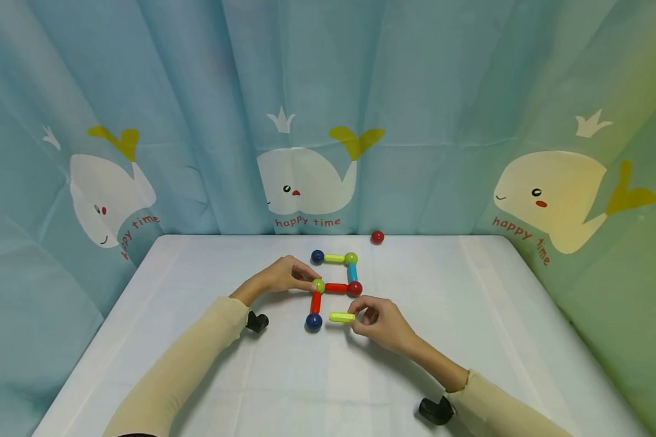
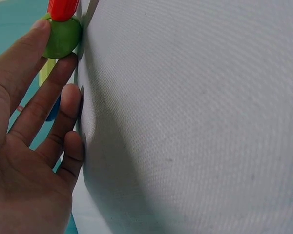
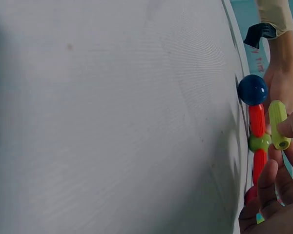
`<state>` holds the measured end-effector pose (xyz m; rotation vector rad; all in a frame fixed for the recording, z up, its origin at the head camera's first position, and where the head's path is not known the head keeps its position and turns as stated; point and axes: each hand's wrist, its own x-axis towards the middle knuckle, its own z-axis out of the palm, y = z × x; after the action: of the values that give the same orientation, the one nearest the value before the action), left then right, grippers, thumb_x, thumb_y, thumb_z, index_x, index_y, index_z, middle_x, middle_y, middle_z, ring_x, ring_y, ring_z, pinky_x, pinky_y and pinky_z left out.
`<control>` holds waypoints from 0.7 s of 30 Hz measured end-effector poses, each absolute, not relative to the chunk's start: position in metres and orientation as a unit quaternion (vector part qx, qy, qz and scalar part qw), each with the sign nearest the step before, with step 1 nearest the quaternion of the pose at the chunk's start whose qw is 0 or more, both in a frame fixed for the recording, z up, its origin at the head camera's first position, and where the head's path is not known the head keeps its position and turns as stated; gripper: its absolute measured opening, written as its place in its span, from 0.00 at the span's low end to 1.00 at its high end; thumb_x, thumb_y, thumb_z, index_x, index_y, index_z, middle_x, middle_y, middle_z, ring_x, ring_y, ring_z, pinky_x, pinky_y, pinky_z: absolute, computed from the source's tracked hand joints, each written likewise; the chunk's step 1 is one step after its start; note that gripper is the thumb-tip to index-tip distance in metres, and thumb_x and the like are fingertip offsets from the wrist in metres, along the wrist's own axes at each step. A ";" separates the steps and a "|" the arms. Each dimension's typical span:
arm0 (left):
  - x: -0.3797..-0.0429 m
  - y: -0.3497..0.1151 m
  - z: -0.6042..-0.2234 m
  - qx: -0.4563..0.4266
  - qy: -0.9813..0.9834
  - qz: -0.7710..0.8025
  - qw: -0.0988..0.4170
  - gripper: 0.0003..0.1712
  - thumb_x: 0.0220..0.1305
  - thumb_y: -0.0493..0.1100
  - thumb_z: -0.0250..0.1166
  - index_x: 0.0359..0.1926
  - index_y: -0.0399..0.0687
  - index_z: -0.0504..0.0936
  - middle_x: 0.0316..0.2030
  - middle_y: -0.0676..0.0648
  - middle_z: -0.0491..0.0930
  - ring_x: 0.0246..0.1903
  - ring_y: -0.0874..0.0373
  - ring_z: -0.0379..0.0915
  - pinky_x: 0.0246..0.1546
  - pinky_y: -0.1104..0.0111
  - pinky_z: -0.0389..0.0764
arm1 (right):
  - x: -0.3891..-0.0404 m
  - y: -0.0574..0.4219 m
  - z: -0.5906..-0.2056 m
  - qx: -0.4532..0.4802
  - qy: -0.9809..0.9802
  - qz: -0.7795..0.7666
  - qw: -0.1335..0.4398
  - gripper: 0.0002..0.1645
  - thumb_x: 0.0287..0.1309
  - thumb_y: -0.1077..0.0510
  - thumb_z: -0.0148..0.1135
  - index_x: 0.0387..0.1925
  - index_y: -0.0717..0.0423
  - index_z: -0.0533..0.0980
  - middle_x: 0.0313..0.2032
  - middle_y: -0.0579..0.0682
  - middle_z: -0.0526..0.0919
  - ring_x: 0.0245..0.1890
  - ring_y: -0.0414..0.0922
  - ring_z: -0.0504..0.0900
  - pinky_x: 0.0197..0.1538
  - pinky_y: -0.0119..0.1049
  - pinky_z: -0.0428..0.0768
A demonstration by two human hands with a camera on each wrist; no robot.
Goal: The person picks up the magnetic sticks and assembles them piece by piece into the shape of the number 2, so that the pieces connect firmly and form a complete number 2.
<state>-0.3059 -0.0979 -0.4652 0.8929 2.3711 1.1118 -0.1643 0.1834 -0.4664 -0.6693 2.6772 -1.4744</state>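
Observation:
A chain of balls and rods lies on the white table. My left hand [image 1: 285,276] pinches the green ball [image 2: 63,38] at its left bend between thumb and finger. From that ball one red rod [image 1: 336,287] runs right to a red ball [image 1: 355,288], and another red rod [image 1: 316,303] runs down to a dark blue ball [image 1: 314,322]. A blue rod [image 1: 352,272] leads up to a second green ball [image 1: 351,258], then a yellow-green rod [image 1: 334,258] and a dark blue ball [image 1: 317,257]. My right hand [image 1: 381,323] pinches a loose yellow-green rod [image 3: 278,124], apart from the chain.
A single red ball [image 1: 378,237] sits at the table's far edge. Behind it hangs a blue curtain [image 1: 426,91] with whale prints. Black straps [image 1: 436,411] show at both wrists. White table surface [image 1: 470,303] stretches to the right of the chain.

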 end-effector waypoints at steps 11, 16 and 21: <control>-0.307 -0.098 -0.466 0.316 0.845 0.390 0.185 0.15 0.64 0.47 0.74 0.52 0.53 0.90 0.42 0.56 0.88 0.37 0.59 0.78 0.45 0.68 0.80 | -0.170 0.171 -0.470 -0.208 0.874 -0.438 0.032 0.10 0.56 0.64 0.71 0.41 0.53 0.83 0.29 0.42 0.78 0.28 0.40 0.74 0.32 0.30 0.75; -0.307 -0.098 -0.466 0.318 0.844 0.392 0.182 0.15 0.64 0.46 0.75 0.51 0.52 0.91 0.41 0.56 0.88 0.37 0.59 0.79 0.46 0.68 0.80 | -0.170 0.168 -0.471 -0.210 0.880 -0.425 0.033 0.10 0.56 0.63 0.72 0.40 0.51 0.83 0.28 0.41 0.78 0.28 0.40 0.74 0.31 0.30 0.74; -0.307 -0.099 -0.465 0.319 0.842 0.393 0.185 0.15 0.63 0.46 0.75 0.51 0.52 0.91 0.41 0.56 0.89 0.38 0.59 0.80 0.47 0.69 0.81 | -0.169 0.167 -0.473 -0.207 0.883 -0.419 0.037 0.10 0.56 0.63 0.73 0.39 0.49 0.83 0.29 0.40 0.78 0.28 0.40 0.73 0.32 0.30 0.73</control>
<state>-0.3068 -0.0985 -0.4654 0.8991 2.3733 1.1071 -0.1694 0.1673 -0.4734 -0.6352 2.7114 -1.2864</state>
